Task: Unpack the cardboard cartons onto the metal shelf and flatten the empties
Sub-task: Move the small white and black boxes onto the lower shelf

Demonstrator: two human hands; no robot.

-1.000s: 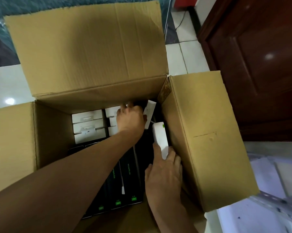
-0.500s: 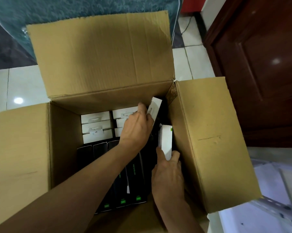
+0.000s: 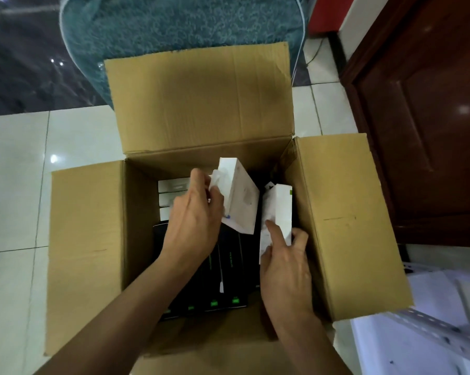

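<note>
both hands (image 3: 193, 220) around white boxes (image 3: 239, 196)

We take this for a home: glossy white floor tiles (image 3: 14, 201), a dark brown panelled wooden door (image 3: 431, 117) at right, a teal patterned fabric cushion (image 3: 174, 23) at the far side.

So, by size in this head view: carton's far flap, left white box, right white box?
1. carton's far flap, clearly largest.
2. Unranked: left white box, in the left hand, and right white box, in the right hand, look close; each is turned differently.
</note>
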